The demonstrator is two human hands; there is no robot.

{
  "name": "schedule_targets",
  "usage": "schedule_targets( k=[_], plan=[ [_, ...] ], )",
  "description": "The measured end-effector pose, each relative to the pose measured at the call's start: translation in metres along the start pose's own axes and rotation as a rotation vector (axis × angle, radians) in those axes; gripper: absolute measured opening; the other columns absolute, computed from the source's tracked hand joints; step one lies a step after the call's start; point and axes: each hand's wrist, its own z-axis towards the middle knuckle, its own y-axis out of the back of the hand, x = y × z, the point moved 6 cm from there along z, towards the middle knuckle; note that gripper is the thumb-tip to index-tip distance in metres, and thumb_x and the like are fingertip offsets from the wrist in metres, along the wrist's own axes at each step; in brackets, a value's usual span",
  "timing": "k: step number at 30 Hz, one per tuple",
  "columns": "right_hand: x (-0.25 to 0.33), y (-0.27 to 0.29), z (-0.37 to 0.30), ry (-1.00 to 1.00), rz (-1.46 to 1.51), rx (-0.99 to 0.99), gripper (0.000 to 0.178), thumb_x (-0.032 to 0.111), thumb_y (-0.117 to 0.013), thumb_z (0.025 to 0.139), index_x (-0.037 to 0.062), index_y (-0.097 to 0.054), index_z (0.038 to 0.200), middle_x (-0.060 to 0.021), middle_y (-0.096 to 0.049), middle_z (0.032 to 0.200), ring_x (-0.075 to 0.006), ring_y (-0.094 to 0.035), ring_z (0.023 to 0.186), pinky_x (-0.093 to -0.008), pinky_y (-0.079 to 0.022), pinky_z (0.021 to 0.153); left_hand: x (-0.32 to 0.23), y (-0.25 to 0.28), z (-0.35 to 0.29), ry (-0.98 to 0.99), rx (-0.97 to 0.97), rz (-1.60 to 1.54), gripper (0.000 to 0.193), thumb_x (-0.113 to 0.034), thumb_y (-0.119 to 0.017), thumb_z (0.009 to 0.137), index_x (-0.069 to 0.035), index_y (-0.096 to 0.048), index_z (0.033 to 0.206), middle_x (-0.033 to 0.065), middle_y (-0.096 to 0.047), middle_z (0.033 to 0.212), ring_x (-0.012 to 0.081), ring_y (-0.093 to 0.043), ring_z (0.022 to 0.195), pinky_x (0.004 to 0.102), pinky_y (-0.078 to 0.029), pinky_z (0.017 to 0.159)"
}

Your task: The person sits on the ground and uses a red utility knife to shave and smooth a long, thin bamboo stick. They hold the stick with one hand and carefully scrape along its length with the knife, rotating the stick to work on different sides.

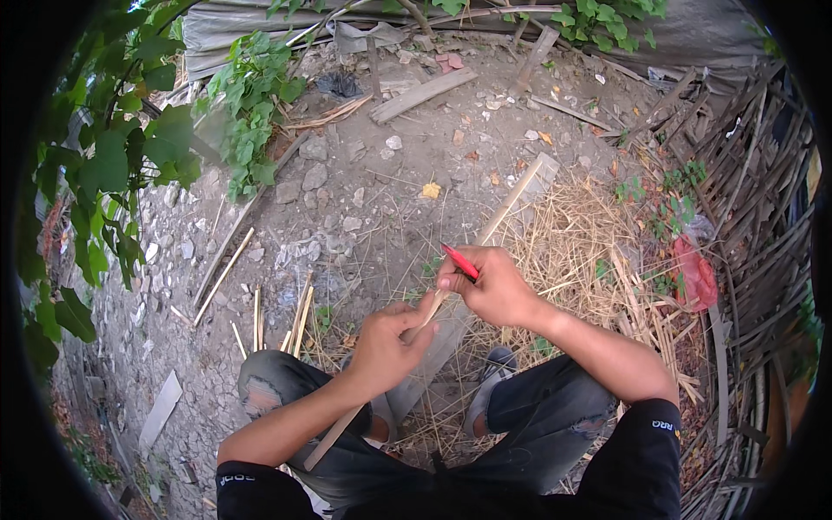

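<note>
A long, thin wooden strip [334, 440] slants from over my left thigh up between my hands. My left hand [390, 342] is closed around its middle. Just above and to the right, my right hand [498, 286] is closed on a slim red tool [461, 262] with a dark tip, pointing up and left; whether it is a marker or a knife I cannot tell. The right fingers also meet the strip. A pale length of wood [511, 206] continues beyond my right hand. Below my hands a grey board [438, 354] lies between my feet.
Dry straw [572, 247] covers the ground at right, near a red plastic bag [693, 273] and a woven-stick fence [763, 173]. Several cut strips [302, 316] stand by my left knee. A loose plank [423, 95] lies ahead; leafy vines [113, 156] hang at left.
</note>
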Motion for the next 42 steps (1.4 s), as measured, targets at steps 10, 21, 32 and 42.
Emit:
schedule_targets(
  k=[10,21,32,42],
  plan=[
    [-0.023,0.042,0.012,-0.24,0.513,-0.208,0.014,0.016,-0.067,0.098,0.0015,-0.068,0.098,-0.0021,-0.067,0.08,-0.0058,-0.054,0.057,-0.0255,-0.045,0.053,0.005,0.001,-0.002,-0.074,-0.097,0.188,0.027,-0.015,-0.074,0.088,-0.001,-0.074,0.111,0.0114,-0.059,0.074,0.0222,-0.059,0.059,0.0371,-0.045,0.056],
    [0.022,0.039,-0.011,0.297,-0.192,0.066,0.026,0.003,-0.074,0.079,0.0072,-0.075,0.104,-0.011,-0.07,0.105,-0.0322,-0.07,0.091,-0.0388,-0.056,0.081,0.009,-0.005,0.007,0.031,0.02,0.036,0.034,-0.019,-0.071,0.094,-0.003,-0.07,0.124,0.0073,-0.059,0.07,0.0104,-0.052,0.059,0.0294,-0.04,0.054],
    [0.005,0.013,-0.013,0.247,-0.368,0.349,0.03,0.001,-0.071,0.073,0.0073,-0.072,0.102,-0.0103,-0.071,0.101,-0.036,-0.068,0.09,-0.0424,-0.055,0.077,0.014,-0.017,0.0,0.057,0.17,0.015,0.037,-0.026,-0.073,0.09,-0.007,-0.072,0.122,0.0148,-0.068,0.085,0.0277,-0.067,0.067,0.0386,-0.051,0.064],
    [-0.03,0.035,0.005,-0.119,-0.012,-0.063,0.012,0.009,-0.071,0.094,-0.0012,-0.067,0.099,-0.0099,-0.071,0.085,-0.0135,-0.066,0.075,-0.0306,-0.053,0.068,0.02,-0.014,-0.004,0.054,0.122,-0.011,0.038,-0.026,-0.072,0.091,-0.006,-0.07,0.124,0.0141,-0.068,0.085,0.0256,-0.064,0.067,0.0371,-0.049,0.063]
  ],
)
